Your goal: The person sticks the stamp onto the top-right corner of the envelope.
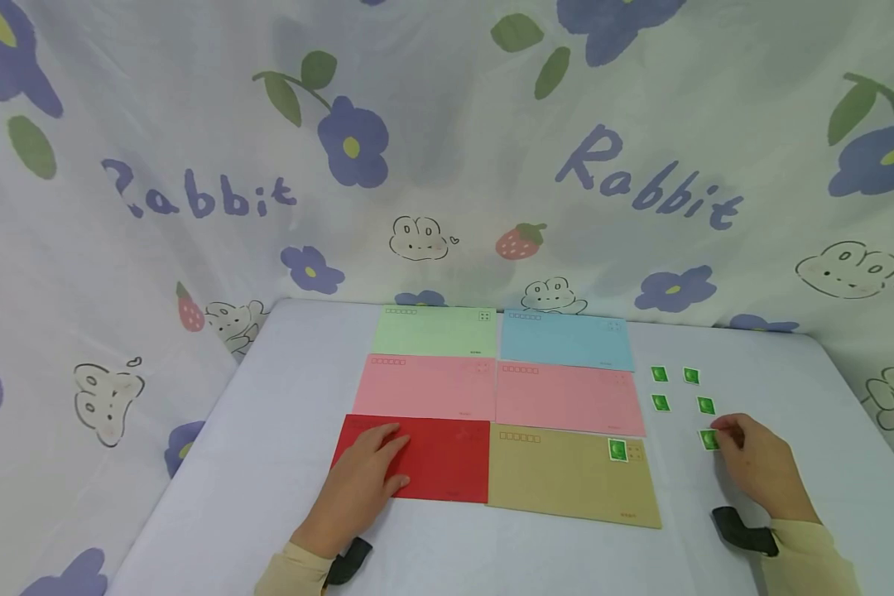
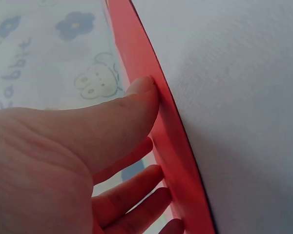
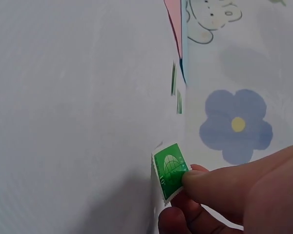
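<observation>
My left hand (image 1: 359,484) rests with relaxed, spread fingers on the left part of the red envelope (image 1: 447,463). In the left wrist view, its thumb (image 2: 136,95) lies on the same red envelope (image 2: 180,161). On the right, my right hand (image 1: 763,463) pinches a green postage stamp (image 1: 708,439) between thumb and fingers. The right wrist view shows that stamp (image 3: 171,170) tilted up, its white perforated edge and the number 10 visible. Another green stamp (image 1: 618,449) lies on the tan envelope (image 1: 559,480), just left of its printed corner box.
Behind the red and tan envelopes lie two pink envelopes (image 1: 425,387), a green envelope (image 1: 435,333) and a blue envelope (image 1: 566,341). Several loose stamps (image 1: 660,403) lie right of them on the white table (image 1: 253,397). A patterned curtain (image 1: 447,149) hangs behind.
</observation>
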A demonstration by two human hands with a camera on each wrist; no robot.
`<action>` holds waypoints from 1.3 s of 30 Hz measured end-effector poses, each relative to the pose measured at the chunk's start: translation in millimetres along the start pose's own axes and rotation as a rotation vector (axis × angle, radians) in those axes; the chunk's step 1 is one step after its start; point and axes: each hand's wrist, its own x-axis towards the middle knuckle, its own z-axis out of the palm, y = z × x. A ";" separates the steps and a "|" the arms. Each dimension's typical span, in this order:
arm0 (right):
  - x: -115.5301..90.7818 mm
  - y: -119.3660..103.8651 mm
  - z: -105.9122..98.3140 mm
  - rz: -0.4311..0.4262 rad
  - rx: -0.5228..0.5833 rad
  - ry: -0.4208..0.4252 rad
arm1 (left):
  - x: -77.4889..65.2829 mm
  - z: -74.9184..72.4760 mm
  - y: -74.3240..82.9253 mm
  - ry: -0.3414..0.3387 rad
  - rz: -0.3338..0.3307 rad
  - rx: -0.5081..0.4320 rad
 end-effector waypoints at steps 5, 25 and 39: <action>0.2 -2.1 -1.4 0.014 0.012 -0.002 | -0.6 -0.2 0.2 0.005 0.003 0.000; -5.8 -16.5 -6.1 -0.003 0.035 0.033 | -0.8 0.3 -0.4 0.006 0.008 0.010; -8.7 -32.1 -0.2 -0.044 0.069 0.040 | -1.0 -0.5 0.5 0.015 0.014 -0.003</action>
